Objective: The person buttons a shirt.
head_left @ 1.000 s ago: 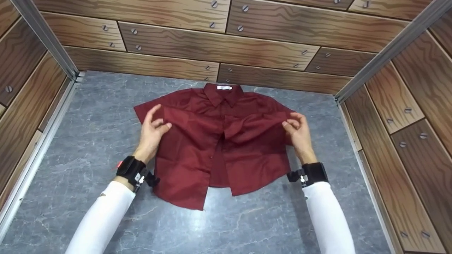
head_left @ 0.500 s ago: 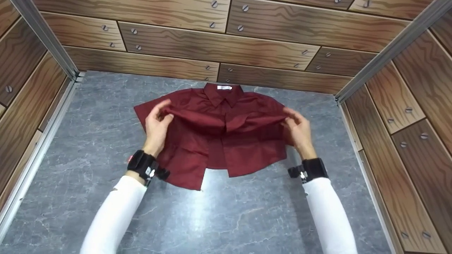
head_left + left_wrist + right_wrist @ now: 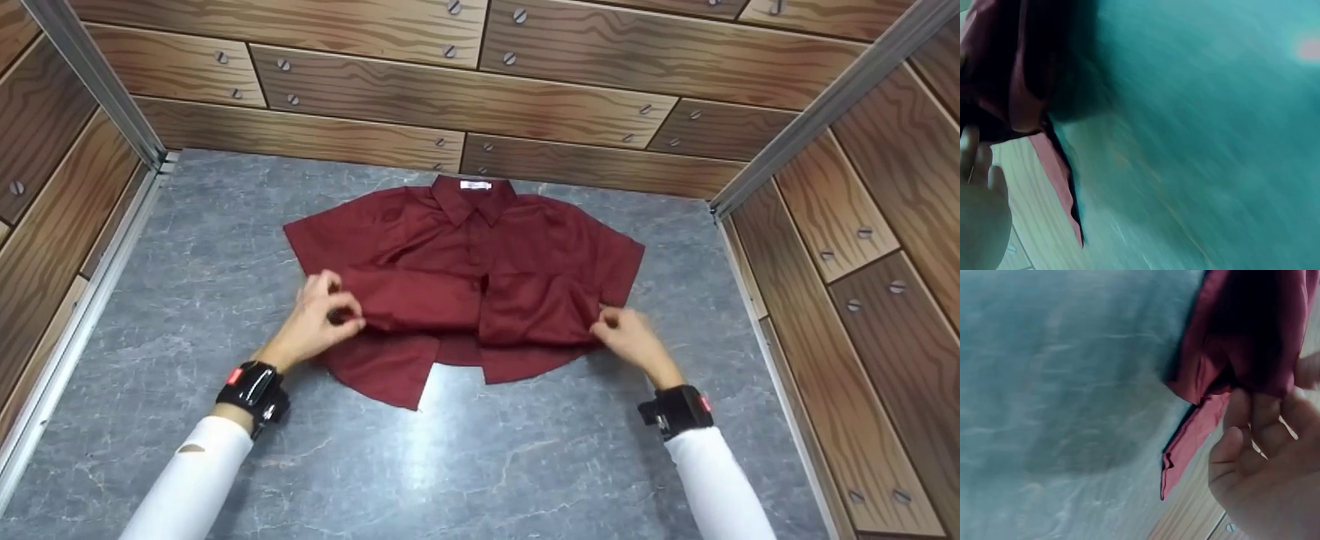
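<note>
A dark red short-sleeved shirt (image 3: 420, 240) lies front up on the grey surface, its collar (image 3: 474, 202) towards the back wall. Across its middle the cloth is gathered into a raised fold (image 3: 420, 300), and the two split hem corners show below it. At the fold's left end, my left hand (image 3: 311, 319) pinches the cloth between thumb and fingers. My right hand (image 3: 630, 337) pinches the fold's right end. In the right wrist view the right fingers (image 3: 1266, 419) are bent at the cloth's edge. Much of the left hand falls outside the left wrist view.
Wood-patterned panels form a back wall (image 3: 375, 82), a left wall (image 3: 67, 202) and a right wall (image 3: 862, 277) around the grey marbled surface (image 3: 480, 465). Metal profiles (image 3: 105, 82) run along the corners. Black wrist bands (image 3: 251, 394) sit on both wrists.
Both hands have come down from the shirt's chest towards the person, bringing the held cloth lower. The fold now lies nearer the hem, and the right sleeve shows whole.
</note>
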Demonstrator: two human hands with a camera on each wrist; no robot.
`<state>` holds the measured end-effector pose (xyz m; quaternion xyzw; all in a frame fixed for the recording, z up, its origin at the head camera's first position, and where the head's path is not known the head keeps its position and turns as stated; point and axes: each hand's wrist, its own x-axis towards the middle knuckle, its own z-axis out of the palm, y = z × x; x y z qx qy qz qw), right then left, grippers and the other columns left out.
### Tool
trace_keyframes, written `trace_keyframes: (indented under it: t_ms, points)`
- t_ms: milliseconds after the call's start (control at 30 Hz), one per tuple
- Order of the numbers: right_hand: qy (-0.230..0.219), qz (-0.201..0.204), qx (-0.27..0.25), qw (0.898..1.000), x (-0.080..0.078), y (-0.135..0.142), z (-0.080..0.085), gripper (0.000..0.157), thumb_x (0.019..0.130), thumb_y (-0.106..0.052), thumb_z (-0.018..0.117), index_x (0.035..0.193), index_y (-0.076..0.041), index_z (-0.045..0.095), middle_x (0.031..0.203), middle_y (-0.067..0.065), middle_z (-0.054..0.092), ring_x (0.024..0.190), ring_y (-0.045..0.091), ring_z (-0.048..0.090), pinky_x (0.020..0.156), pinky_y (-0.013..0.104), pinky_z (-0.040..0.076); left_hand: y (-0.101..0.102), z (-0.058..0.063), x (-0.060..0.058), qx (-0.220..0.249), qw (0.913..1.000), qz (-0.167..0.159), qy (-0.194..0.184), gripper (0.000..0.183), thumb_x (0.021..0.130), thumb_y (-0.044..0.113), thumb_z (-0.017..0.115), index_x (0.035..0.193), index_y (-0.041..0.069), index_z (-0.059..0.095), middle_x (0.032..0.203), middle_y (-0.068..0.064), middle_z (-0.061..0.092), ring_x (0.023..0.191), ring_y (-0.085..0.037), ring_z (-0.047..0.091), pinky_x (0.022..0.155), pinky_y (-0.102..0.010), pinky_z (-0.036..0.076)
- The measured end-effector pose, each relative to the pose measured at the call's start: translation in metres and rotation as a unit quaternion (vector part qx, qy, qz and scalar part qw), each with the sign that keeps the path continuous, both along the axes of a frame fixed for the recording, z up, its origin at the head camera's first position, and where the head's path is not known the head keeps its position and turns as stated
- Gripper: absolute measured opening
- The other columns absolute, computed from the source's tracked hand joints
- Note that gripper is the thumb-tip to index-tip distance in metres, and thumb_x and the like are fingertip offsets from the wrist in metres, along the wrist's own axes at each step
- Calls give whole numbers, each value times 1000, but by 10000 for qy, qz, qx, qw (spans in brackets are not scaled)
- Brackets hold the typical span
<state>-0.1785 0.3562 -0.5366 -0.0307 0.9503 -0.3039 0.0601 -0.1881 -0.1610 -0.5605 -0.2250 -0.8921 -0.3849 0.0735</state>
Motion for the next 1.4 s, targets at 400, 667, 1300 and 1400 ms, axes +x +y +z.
trace_keyframes:
  t_ms: [400,667,1300,1400]
  points:
    - [-1441,1561,245,9769,4,22,28,20,92,-16,53,89,-8,72,82,2,65,73,11,52,68,28,43,-12,18,12,-1285,9343,-1795,-2799,31,87,49,65,79,22,78,76,10,69,68,-2,49,61,-22,41]
    - [1503,678,360,9857,-18,-33,20,11,88,-18,67,96,-11,71,95,6,67,92,22,61,85,39,46,36,27,-2,-462,9957,-411,-693,25,92,31,65,73,15,70,68,4,62,69,-14,55,66,-30,46]
    - [-807,1775,1859,9630,-31,-125,-25,107,70,-86,51,154,-39,6,164,3,-7,148,40,-8,108,73,5,130,-4,-22,-2732,9473,13,-1674,119,58,67,80,154,24,24,162,-18,7,147,-46,-3,104,-77,2]
    - [-871,1717,2113,9583,-24,-128,-27,110,68,-89,48,154,-38,2,163,3,-10,148,39,-10,107,74,4,127,-3,-17,-2944,9382,-165,-1814,124,58,72,77,156,27,16,163,-15,-2,146,-46,-6,104,-77,0]
